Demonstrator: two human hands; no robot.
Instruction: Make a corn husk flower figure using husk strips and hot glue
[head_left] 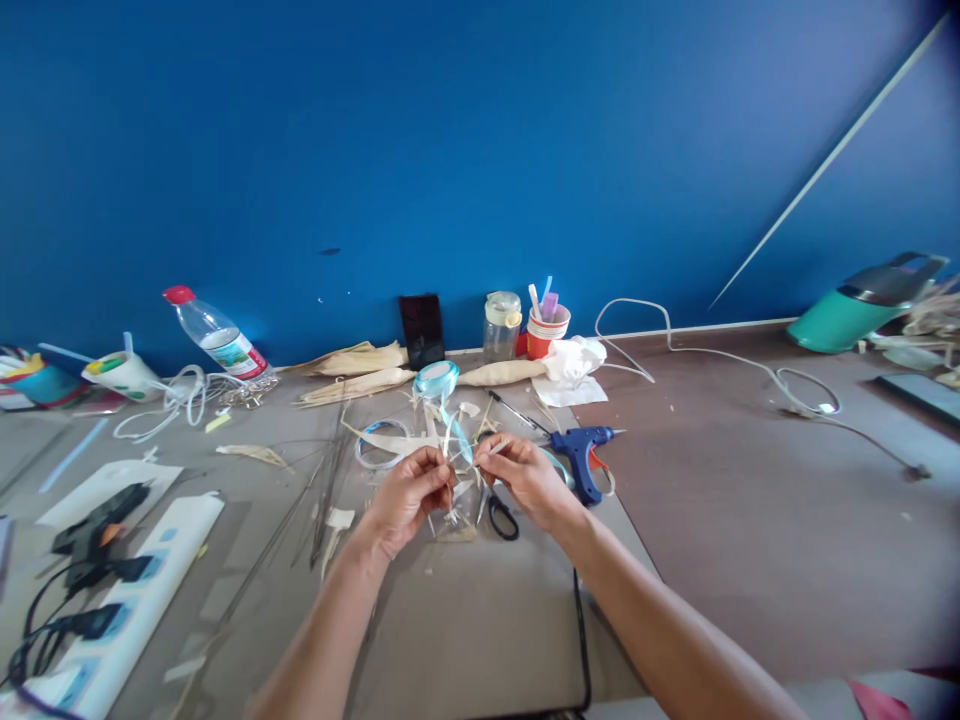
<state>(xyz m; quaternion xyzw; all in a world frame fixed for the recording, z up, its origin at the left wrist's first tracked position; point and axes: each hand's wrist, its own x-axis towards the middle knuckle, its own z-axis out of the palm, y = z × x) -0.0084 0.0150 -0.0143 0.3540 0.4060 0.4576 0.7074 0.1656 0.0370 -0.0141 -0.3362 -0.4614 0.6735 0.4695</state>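
Observation:
My left hand (411,495) is closed in a pinch, thumb against fingers, on a thin pale strip (448,442) that looks like dried husk. Opposite it, a short gap away, my right hand (529,482) pinches a small whitish sliver (495,449), mostly covered by the fingers. Behind the hands stands a roll of light blue ribbon (436,380), its tail hanging between them. Scissors with black handles (503,520) lie partly under my right hand. Just right of it is a blue glue gun (583,460). Husk scraps are scattered below both hands.
Dried husks (352,360), a dark phone (422,332), a glass jar (501,328) and a paper cup (547,333) line the blue wall. A tilted bottle (221,335) and a power strip (142,600) are left. A white cable (720,356) and green flask (855,310) are right.

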